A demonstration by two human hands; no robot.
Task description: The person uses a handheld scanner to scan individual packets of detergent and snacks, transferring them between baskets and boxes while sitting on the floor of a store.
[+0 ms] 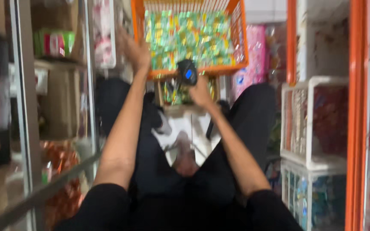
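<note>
Right hand [201, 92] closed around a black handheld scanner [187, 71]: light, rigid, best held by its handle. Left hand [134, 52] open, empty, beside the orange basket [240, 38] of sweets.

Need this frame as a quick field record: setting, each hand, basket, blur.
setting: narrow shop aisle, shelves of packaged goods on both sides
left hand: raised, at the left edge of the orange basket; contact unclear from blur
right hand: holds a black handheld scanner with a blue lit spot, just below the basket's front rim
basket contents: green and yellow wrapped packets
right side: white wire rack
blur: heavy motion blur, fine detail unreadable
</note>
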